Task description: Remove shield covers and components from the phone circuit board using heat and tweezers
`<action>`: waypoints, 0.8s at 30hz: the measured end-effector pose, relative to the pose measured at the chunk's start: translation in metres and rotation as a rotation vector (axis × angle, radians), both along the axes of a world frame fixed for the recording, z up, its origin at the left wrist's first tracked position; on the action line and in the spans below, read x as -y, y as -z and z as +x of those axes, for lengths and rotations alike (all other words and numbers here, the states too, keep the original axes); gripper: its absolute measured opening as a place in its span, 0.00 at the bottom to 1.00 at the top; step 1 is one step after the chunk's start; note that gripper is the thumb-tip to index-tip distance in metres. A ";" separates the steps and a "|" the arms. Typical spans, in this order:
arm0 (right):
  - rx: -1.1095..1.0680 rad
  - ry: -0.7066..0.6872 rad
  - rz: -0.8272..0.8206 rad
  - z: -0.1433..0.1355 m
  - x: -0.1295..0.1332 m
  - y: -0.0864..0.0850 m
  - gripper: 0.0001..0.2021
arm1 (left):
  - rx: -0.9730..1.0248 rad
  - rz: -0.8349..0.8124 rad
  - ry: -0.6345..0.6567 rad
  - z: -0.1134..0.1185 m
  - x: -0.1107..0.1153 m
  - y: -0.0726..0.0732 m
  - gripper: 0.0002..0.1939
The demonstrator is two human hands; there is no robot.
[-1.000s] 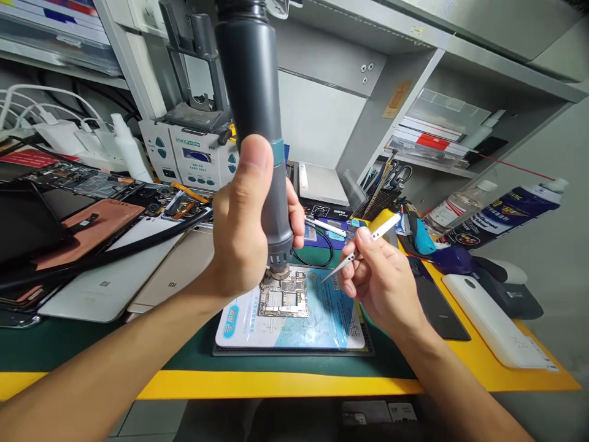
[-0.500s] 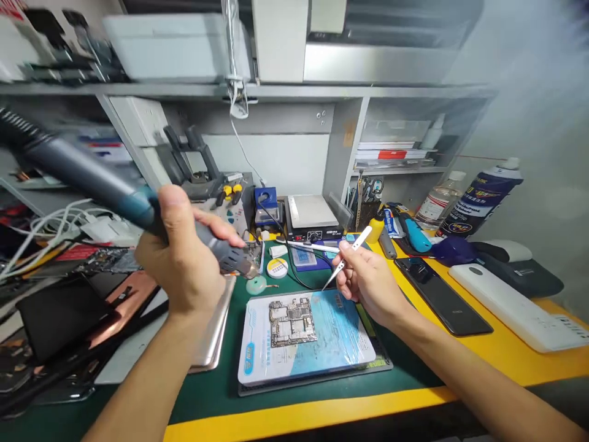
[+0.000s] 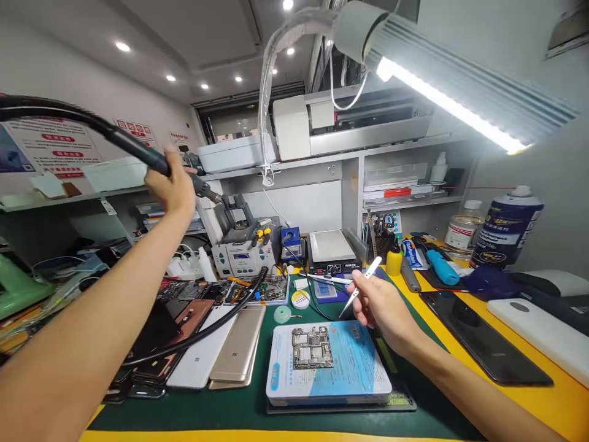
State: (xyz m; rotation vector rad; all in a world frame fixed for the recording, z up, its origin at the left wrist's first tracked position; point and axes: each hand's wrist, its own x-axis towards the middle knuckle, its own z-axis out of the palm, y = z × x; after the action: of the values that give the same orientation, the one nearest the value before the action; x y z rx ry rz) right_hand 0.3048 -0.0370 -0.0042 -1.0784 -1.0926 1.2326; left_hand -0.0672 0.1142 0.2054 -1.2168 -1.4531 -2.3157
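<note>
My left hand (image 3: 172, 189), raised at the left in front of the shelves, is closed around the black handle of a hot air gun (image 3: 150, 156). Its metal nozzle points right and slightly down, above the grey hot air station (image 3: 243, 259). Pinched between the fingers of my right hand (image 3: 383, 310) are white tweezers (image 3: 373, 266), their tips slanting down to the left. They hang near the far edge of a blue and white box (image 3: 363, 362). A bare phone circuit board (image 3: 313, 348) lies flat on that box, apart from both hands.
Several phones, including a gold one (image 3: 240, 345), lie on the left of the green mat (image 3: 207, 411). A black hose (image 3: 197, 334) crosses over them. A bright lamp (image 3: 464, 80) hangs overhead. At right stand a yellow bottle (image 3: 394, 263) and a spray can (image 3: 506, 230).
My left hand has lifted the hot air gun up and away, towards the station. The view has tilted upward, bringing the lamp and ceiling in. My right hand still holds the tweezers by the box.
</note>
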 end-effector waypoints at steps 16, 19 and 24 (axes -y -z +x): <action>0.063 0.002 0.014 0.011 -0.016 0.004 0.37 | -0.280 -0.532 -0.132 -0.013 -0.075 -0.010 0.25; 0.065 0.007 0.015 0.012 -0.015 0.000 0.38 | -0.299 -0.640 -0.167 -0.015 -0.077 -0.004 0.26; 0.065 0.029 0.018 0.013 -0.015 0.000 0.39 | -0.361 -0.789 -0.205 -0.021 -0.079 0.000 0.26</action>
State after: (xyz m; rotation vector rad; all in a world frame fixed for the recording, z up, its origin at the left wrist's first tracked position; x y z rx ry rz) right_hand 0.3175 -0.0216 -0.0038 -1.1237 -1.1320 1.1699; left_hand -0.0882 0.1931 0.2057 -1.4443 -2.2778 -1.3009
